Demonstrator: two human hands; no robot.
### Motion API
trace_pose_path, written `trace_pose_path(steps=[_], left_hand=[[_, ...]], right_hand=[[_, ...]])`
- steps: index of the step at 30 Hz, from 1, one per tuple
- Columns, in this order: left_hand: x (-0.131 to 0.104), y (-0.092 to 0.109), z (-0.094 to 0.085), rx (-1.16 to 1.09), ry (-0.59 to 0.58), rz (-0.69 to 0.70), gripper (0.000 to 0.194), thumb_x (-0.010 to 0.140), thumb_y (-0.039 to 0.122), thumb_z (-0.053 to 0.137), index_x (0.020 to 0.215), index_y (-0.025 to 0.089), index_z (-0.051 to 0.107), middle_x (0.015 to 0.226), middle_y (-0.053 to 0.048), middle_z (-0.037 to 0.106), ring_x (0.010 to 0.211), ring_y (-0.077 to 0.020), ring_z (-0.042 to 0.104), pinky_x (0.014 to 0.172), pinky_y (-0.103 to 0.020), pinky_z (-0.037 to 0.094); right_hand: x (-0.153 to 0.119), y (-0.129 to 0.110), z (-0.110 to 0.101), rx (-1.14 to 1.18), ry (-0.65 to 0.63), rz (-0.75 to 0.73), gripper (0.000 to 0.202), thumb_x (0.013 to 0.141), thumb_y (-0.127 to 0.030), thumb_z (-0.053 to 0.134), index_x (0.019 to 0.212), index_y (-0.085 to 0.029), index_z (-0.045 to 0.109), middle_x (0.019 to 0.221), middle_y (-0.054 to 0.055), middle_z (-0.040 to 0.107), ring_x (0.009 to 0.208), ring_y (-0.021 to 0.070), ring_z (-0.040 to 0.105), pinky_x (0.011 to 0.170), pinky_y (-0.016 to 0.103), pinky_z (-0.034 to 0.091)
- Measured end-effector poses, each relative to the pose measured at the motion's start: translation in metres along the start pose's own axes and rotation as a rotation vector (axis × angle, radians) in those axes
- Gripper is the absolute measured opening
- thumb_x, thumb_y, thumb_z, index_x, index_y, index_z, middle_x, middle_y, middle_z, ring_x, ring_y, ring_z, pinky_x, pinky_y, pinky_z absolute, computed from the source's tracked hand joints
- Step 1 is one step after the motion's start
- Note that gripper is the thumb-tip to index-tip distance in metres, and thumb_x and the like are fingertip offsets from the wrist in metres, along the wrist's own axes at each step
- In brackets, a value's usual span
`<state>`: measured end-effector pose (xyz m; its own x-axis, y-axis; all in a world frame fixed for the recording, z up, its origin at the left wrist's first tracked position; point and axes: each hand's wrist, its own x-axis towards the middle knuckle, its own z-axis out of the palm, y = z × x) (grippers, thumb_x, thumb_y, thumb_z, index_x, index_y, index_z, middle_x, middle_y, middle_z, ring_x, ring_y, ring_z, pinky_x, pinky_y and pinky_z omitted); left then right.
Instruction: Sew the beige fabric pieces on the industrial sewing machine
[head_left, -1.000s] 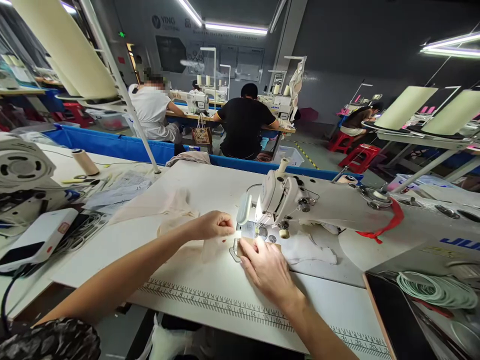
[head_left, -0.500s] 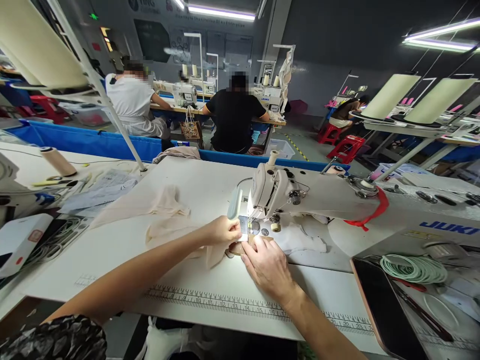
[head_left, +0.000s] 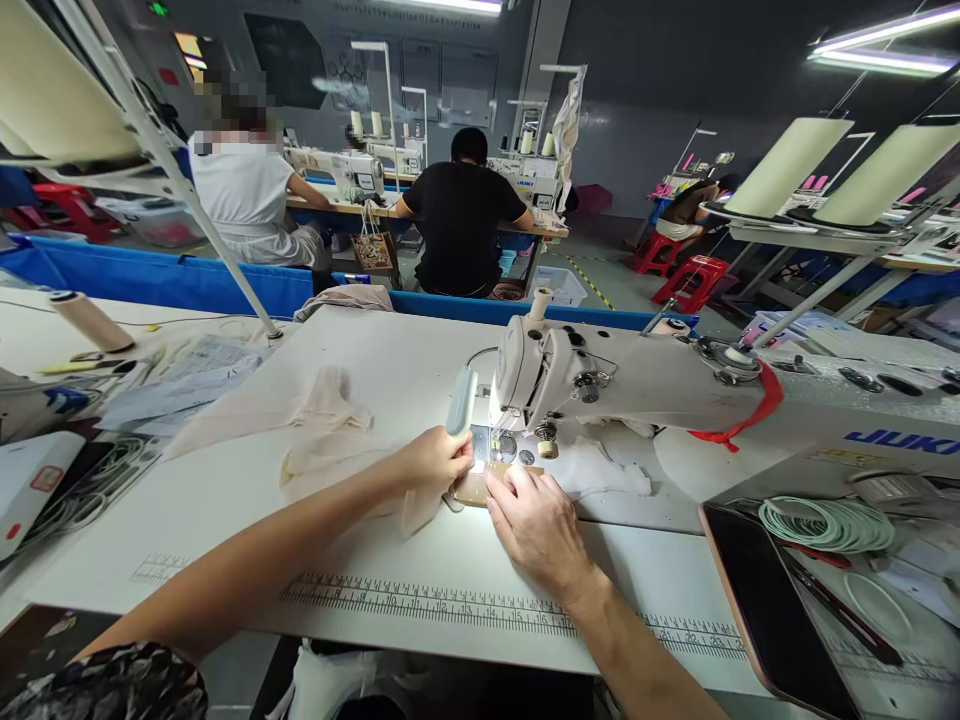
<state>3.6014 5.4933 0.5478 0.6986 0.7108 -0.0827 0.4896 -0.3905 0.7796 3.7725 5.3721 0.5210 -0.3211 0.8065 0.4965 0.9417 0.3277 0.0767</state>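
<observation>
A white sewing machine point(head_left: 600, 375) stands on the white table, its needle area lit. Left of the needle, my left hand point(head_left: 439, 458) is closed with fingertips pinched on pale beige fabric point(head_left: 330, 462), which spreads to the left. A pale green handle-like piece point(head_left: 461, 402) rises just above that hand. My right hand point(head_left: 536, 520) rests in front of the needle, its fingers on a brown flat piece point(head_left: 471, 489) lying by the needle plate. More pale fabric point(head_left: 611, 470) lies under the machine arm.
A phone point(head_left: 772, 610), green cord coil point(head_left: 825, 525) and tweezers point(head_left: 844, 610) lie at the right. Papers point(head_left: 180, 385) and a thread cone point(head_left: 91, 322) are at the left. A blue trough point(head_left: 247, 288) runs behind the table. Beyond it, people sit at other machines.
My left hand has drawn slightly left from the needle, and more of the brown piece shows between the hands. My right hand stays on it. The view has shifted slightly.
</observation>
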Motion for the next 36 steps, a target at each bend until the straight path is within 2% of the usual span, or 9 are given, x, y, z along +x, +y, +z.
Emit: trace_pose_path(steps=[6, 13, 22, 24, 26, 28, 31, 33, 36], left_hand=[[0.002, -0.002, 0.001, 0.041, 0.027, 0.02, 0.011, 0.079, 0.025, 0.047, 0.069, 0.021, 0.048, 0.059, 0.002, 0.061, 0.057, -0.0139, 0.054, 0.059, -0.026, 0.037], [0.003, -0.005, 0.004, 0.021, 0.068, 0.036, 0.011, 0.077, 0.021, 0.051, 0.066, 0.02, 0.049, 0.058, 0.003, 0.061, 0.057, -0.0132, 0.053, 0.06, -0.026, 0.036], [0.0, 0.0, 0.004, 0.032, 0.07, 0.017, 0.012, 0.079, 0.018, 0.051, 0.067, 0.02, 0.049, 0.06, 0.001, 0.062, 0.058, -0.0141, 0.054, 0.059, -0.028, 0.035], [0.0, 0.003, 0.002, 0.086, 0.051, -0.001, 0.013, 0.08, 0.019, 0.051, 0.068, 0.02, 0.049, 0.062, 0.001, 0.062, 0.059, -0.0142, 0.054, 0.06, -0.028, 0.035], [-0.002, 0.006, 0.0, 0.241, 0.072, -0.003, 0.011, 0.083, 0.02, 0.053, 0.072, 0.02, 0.052, 0.067, 0.001, 0.064, 0.061, -0.0148, 0.055, 0.061, -0.027, 0.035], [-0.008, 0.008, 0.002, 0.476, 0.148, 0.084, 0.007, 0.084, 0.019, 0.055, 0.077, 0.019, 0.057, 0.076, -0.003, 0.065, 0.067, -0.0173, 0.057, 0.063, -0.029, 0.038], [-0.022, 0.006, 0.015, 0.746, 0.235, 0.41, 0.012, 0.085, 0.011, 0.049, 0.081, 0.015, 0.06, 0.093, -0.011, 0.065, 0.083, -0.0226, 0.059, 0.072, -0.033, 0.047], [-0.032, -0.001, 0.027, 0.788, 0.258, 0.59, 0.021, 0.088, 0.007, 0.043, 0.088, 0.014, 0.062, 0.1, -0.013, 0.065, 0.092, -0.024, 0.06, 0.079, -0.036, 0.052], [-0.042, -0.012, 0.043, 0.79, 0.315, 0.653, 0.026, 0.091, 0.008, 0.039, 0.101, 0.012, 0.063, 0.105, -0.014, 0.064, 0.097, -0.0247, 0.06, 0.085, -0.039, 0.054]], right_hand=[[-0.001, 0.004, 0.0, 0.017, -0.031, 0.025, 0.033, 0.101, -0.021, 0.04, 0.118, -0.015, 0.067, 0.087, 0.008, 0.059, 0.074, 0.02, 0.048, 0.068, 0.035, 0.039], [0.0, 0.005, 0.004, 0.007, 0.01, 0.002, 0.036, 0.102, -0.023, 0.036, 0.119, -0.014, 0.066, 0.085, 0.007, 0.057, 0.071, 0.0192, 0.046, 0.067, 0.034, 0.037], [0.004, 0.001, 0.0, -0.014, -0.044, -0.003, 0.035, 0.102, -0.023, 0.04, 0.128, -0.02, 0.064, 0.085, 0.006, 0.056, 0.074, 0.0192, 0.048, 0.069, 0.033, 0.037], [0.006, 0.0, 0.0, -0.031, -0.061, -0.014, 0.033, 0.101, -0.022, 0.043, 0.124, -0.022, 0.066, 0.084, 0.005, 0.056, 0.073, 0.0184, 0.048, 0.068, 0.033, 0.035], [0.007, 0.0, 0.001, -0.048, -0.054, -0.038, 0.03, 0.1, -0.021, 0.045, 0.12, -0.021, 0.068, 0.084, 0.005, 0.057, 0.073, 0.0181, 0.048, 0.068, 0.032, 0.033], [0.007, 0.0, 0.003, -0.061, -0.042, -0.054, 0.029, 0.099, -0.021, 0.046, 0.117, -0.019, 0.068, 0.085, 0.005, 0.058, 0.073, 0.0183, 0.048, 0.067, 0.033, 0.031], [0.008, 0.001, 0.005, -0.068, -0.04, -0.06, 0.023, 0.098, -0.02, 0.046, 0.103, -0.017, 0.069, 0.084, 0.006, 0.058, 0.073, 0.0188, 0.047, 0.067, 0.034, 0.031], [0.008, 0.0, 0.006, -0.066, -0.051, -0.057, 0.022, 0.098, -0.02, 0.046, 0.095, -0.017, 0.068, 0.084, 0.006, 0.057, 0.074, 0.0189, 0.048, 0.069, 0.034, 0.031], [0.008, -0.001, 0.006, -0.064, -0.065, -0.045, 0.022, 0.099, -0.022, 0.046, 0.102, -0.018, 0.067, 0.085, 0.006, 0.058, 0.076, 0.0198, 0.049, 0.071, 0.034, 0.032]])
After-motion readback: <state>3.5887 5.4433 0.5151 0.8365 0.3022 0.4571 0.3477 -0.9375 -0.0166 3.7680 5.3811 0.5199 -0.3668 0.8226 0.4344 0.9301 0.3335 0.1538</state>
